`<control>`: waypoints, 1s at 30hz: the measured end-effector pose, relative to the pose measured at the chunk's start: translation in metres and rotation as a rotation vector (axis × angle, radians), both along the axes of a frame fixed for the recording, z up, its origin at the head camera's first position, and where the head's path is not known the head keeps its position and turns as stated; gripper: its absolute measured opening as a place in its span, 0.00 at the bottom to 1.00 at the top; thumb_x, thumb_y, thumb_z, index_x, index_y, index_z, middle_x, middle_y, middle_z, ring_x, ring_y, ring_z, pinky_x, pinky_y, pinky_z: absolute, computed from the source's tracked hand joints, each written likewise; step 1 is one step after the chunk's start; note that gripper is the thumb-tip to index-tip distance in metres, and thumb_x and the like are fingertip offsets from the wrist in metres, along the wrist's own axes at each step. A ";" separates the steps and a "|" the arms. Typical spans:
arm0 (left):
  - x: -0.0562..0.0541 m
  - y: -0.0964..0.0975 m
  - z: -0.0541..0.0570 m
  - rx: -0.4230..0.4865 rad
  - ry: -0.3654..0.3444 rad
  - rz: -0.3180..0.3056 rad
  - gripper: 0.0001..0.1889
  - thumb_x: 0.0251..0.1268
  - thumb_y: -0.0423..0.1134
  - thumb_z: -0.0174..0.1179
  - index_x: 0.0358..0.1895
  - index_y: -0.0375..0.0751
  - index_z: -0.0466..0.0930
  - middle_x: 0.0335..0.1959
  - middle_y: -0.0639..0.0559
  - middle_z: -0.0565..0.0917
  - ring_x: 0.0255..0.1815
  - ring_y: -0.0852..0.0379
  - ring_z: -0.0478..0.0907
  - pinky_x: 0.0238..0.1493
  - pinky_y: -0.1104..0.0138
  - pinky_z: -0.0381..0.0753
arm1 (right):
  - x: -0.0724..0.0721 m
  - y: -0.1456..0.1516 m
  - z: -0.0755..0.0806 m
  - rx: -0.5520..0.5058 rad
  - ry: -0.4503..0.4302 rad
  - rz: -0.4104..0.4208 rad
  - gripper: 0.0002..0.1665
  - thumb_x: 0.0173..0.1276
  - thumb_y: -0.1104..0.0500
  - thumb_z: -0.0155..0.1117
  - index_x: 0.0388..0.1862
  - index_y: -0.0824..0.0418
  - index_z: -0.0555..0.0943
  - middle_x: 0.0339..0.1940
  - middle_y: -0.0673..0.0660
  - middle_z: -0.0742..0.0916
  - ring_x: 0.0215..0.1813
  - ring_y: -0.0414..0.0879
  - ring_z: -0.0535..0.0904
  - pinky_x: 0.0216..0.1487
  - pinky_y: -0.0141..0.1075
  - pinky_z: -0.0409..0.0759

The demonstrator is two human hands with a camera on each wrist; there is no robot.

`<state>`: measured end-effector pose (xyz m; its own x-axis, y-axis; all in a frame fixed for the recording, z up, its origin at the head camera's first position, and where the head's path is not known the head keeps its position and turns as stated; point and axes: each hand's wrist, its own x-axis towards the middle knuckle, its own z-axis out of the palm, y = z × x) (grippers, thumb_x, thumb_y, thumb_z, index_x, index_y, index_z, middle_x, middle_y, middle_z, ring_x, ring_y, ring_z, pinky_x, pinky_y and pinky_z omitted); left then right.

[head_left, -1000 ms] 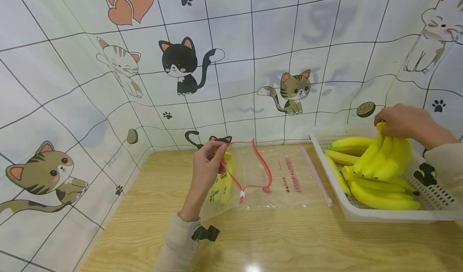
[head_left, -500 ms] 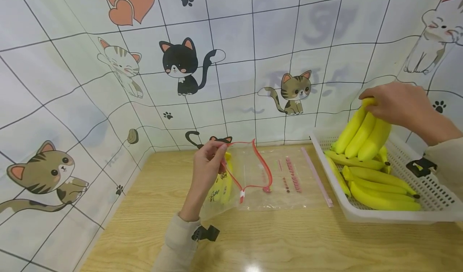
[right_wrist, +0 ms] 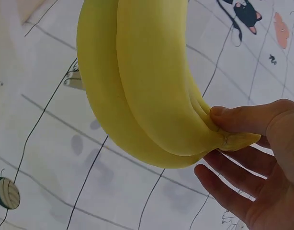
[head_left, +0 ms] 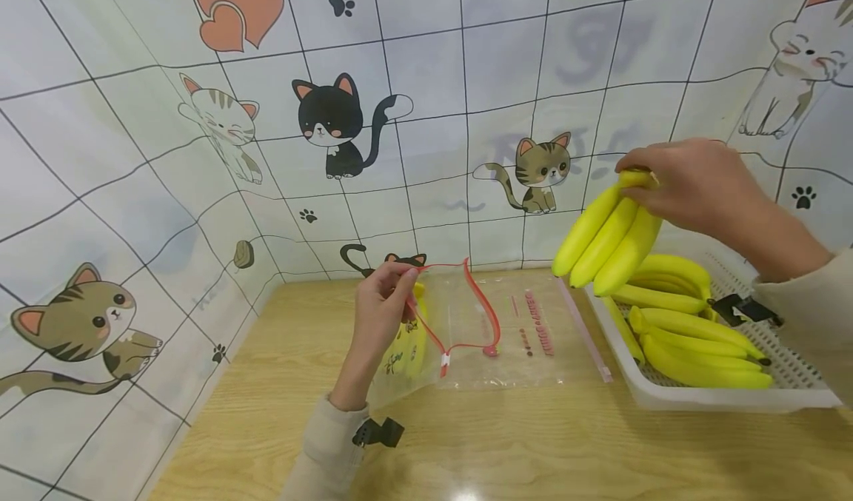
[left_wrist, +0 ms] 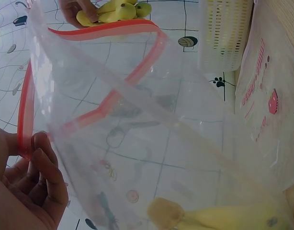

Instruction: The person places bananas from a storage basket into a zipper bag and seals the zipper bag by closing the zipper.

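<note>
My right hand [head_left: 693, 186] pinches the stem of a bunch of bananas [head_left: 609, 238], which hangs in the air over the left rim of the basket. In the right wrist view the thumb [right_wrist: 243, 117] and fingers close on the stem end of the bananas [right_wrist: 147, 86]. With my left hand [head_left: 386, 301] I pinch the red zip edge of a clear zip bag [head_left: 433, 338], its mouth spread wide. Yellow bananas [left_wrist: 223, 218] lie inside this bag, at the bottom of the left wrist view.
A white plastic basket [head_left: 720, 399] at the right holds more bananas [head_left: 700, 349]. Between it and the open bag, a second clear zip bag [head_left: 566, 338] with a pink slider lies flat on the wooden table [head_left: 533, 442]. A cat-print cloth [head_left: 433, 116] covers the wall behind.
My right hand has lifted the bunch of bananas out of the basket and carried it left. The left hand stays put on the bag's edge.
</note>
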<state>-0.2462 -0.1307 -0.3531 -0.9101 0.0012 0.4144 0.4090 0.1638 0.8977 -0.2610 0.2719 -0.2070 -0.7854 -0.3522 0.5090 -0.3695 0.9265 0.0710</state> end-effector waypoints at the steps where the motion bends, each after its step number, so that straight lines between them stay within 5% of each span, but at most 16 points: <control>1: 0.000 0.000 0.000 -0.003 -0.003 0.001 0.08 0.77 0.41 0.61 0.46 0.41 0.84 0.20 0.53 0.77 0.15 0.58 0.72 0.19 0.71 0.75 | 0.002 -0.004 0.000 -0.003 0.020 0.017 0.19 0.65 0.60 0.74 0.55 0.62 0.85 0.48 0.67 0.90 0.36 0.57 0.85 0.34 0.51 0.82; 13: 0.000 0.000 0.000 0.010 -0.003 -0.017 0.07 0.76 0.41 0.62 0.47 0.42 0.85 0.20 0.52 0.77 0.15 0.58 0.73 0.19 0.70 0.77 | 0.010 -0.032 -0.009 -0.065 0.099 0.150 0.16 0.60 0.63 0.78 0.47 0.63 0.87 0.39 0.62 0.91 0.37 0.54 0.86 0.38 0.52 0.84; 30: 0.000 0.000 0.000 0.007 -0.005 -0.019 0.08 0.76 0.42 0.62 0.48 0.42 0.85 0.19 0.53 0.77 0.15 0.59 0.73 0.19 0.70 0.78 | 0.014 -0.071 -0.026 -0.163 0.150 0.251 0.17 0.59 0.62 0.79 0.46 0.63 0.86 0.41 0.60 0.92 0.37 0.53 0.89 0.35 0.47 0.86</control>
<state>-0.2462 -0.1307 -0.3530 -0.9121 0.0153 0.4097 0.4072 0.1497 0.9010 -0.2472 0.2013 -0.2331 -0.5968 -0.4292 0.6779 -0.5839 0.8118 -0.0001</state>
